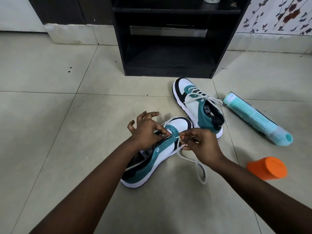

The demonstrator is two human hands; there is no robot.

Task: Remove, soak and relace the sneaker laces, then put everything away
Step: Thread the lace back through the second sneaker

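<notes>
Both hands work mid-frame: left hand (145,130) pinches the near sneaker (152,154)'s eyelet flap, right hand (200,146) pinches the limp, light lace (189,159) near its stiff tip.

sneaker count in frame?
2. The near sneaker lies on the floor tiles under both hands, its lace only partly threaded. The far sneaker, fully laced, sits beyond it in front of the black cabinet. None seem hidden.

Both hands (200,142) thread a white lace (199,168) into the near sneaker (157,159).
</notes>
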